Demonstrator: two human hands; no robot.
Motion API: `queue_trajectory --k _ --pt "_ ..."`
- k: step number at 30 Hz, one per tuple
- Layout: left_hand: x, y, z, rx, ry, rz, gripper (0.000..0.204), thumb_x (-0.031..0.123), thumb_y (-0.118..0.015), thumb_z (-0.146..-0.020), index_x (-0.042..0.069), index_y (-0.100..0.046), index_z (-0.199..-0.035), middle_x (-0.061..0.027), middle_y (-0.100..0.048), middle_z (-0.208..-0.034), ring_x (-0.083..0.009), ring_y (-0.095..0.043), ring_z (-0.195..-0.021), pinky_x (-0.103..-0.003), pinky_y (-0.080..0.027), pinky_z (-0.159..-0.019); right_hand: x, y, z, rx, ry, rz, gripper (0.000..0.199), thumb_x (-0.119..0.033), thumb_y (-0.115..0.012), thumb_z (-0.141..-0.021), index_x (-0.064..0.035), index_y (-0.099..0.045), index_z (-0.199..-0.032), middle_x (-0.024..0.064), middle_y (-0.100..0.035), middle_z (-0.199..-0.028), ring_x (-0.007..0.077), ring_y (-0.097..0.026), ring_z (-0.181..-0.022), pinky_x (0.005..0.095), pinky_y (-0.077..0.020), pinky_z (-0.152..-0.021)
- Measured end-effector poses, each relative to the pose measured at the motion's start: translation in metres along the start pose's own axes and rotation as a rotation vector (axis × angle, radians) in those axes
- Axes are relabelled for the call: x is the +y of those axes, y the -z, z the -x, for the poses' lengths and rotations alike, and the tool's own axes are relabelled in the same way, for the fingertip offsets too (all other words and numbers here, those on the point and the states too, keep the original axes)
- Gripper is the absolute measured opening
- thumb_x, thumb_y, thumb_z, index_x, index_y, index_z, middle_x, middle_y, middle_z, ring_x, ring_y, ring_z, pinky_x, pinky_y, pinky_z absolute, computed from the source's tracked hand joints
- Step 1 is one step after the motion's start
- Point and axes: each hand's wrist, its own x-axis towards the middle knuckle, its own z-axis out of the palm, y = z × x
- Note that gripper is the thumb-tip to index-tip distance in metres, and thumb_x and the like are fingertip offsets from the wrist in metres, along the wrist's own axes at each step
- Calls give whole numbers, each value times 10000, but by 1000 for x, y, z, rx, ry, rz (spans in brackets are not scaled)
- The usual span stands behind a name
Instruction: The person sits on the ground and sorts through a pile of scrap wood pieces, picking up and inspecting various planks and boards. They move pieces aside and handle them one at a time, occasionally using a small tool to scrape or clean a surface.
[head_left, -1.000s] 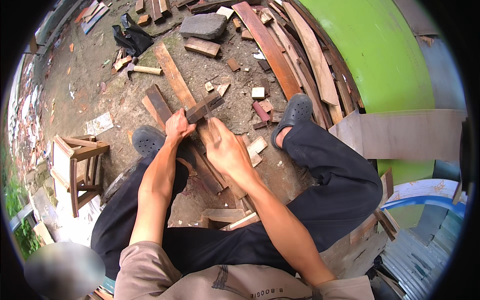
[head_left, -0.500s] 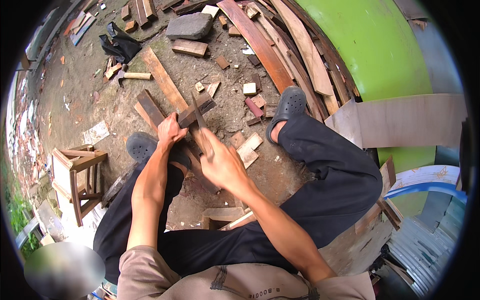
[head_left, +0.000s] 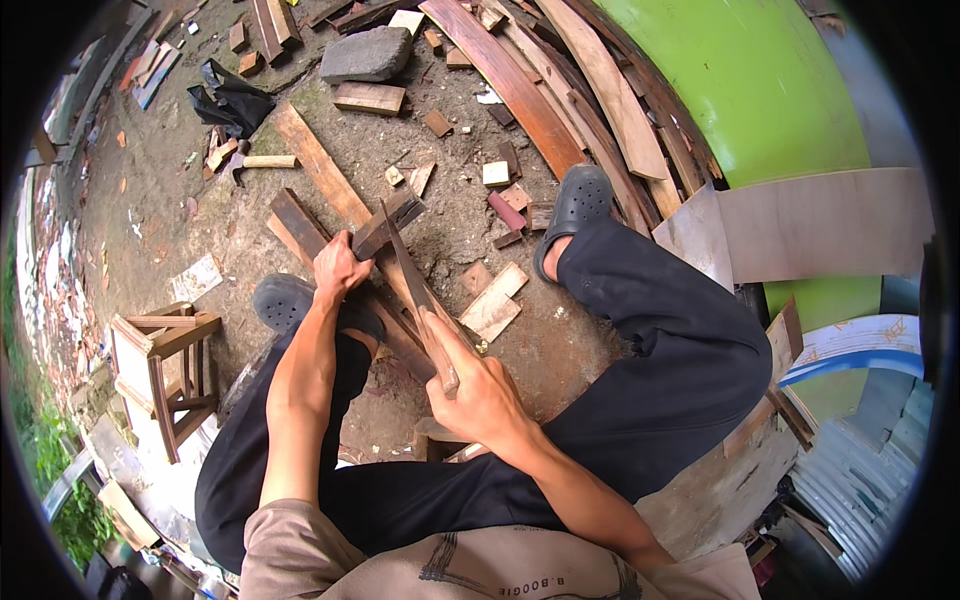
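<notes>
My right hand (head_left: 478, 398) is wrapped round the wooden handle of a hand saw (head_left: 408, 268). The saw's narrow blade points away from me and crosses a short, dark wood block (head_left: 388, 224). Closed on the near-left end of that block is my left hand (head_left: 338, 268), pressing it down over the boards beneath. One of these is a long light-brown plank (head_left: 320, 160) running away from me. A darker plank (head_left: 298, 220) lies beside it, partly hidden by my left hand. My left foot, in a grey clog (head_left: 283, 300), is close to the boards.
A hammer (head_left: 262, 161) lies beyond the planks, near a black plastic bag (head_left: 232, 98). Farther out is a grey stone block (head_left: 367, 54). Long boards (head_left: 510, 80) are stacked at the far right beside a green panel (head_left: 750, 90). A small wooden frame (head_left: 165, 365) stands at left.
My right hand has drawn the saw back toward my body, so more of the blade shows on my side of the block. My left hand keeps its hold on the block.
</notes>
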Motion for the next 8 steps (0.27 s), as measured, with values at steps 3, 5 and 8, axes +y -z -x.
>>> queue_trajectory --k 3,5,8 --pt "-1 1 -3 12 -17 2 514 356 -685 -702 -12 -610 -1053 -250 -685 -972 -428 -666 -938 -479 -524 -829 3 0 -61 -233 -307 23 697 -106 -597 -813 -80 -410 -1484 280 -693 -932 431 -692 -777 469 -559 -759" --pt "6 -2 -5 17 -21 20 510 361 -683 -709 -11 -606 -1049 -251 -685 -966 -429 -666 -931 -480 -524 -825 18 -25 -92 -132 -235 68 683 -105 -583 -818 -89 -423 -1481 306 -673 -855 413 -697 -718 452 -564 -707" --pt "2 0 -7 -22 6 -19 503 366 -675 -729 9 -603 -1075 -240 -691 -987 -428 -670 -933 -478 -528 -827 10 -29 -87 -151 -224 78 720 -108 -607 -813 -96 -391 -1500 321 -650 -1000 430 -682 -846 449 -551 -816"
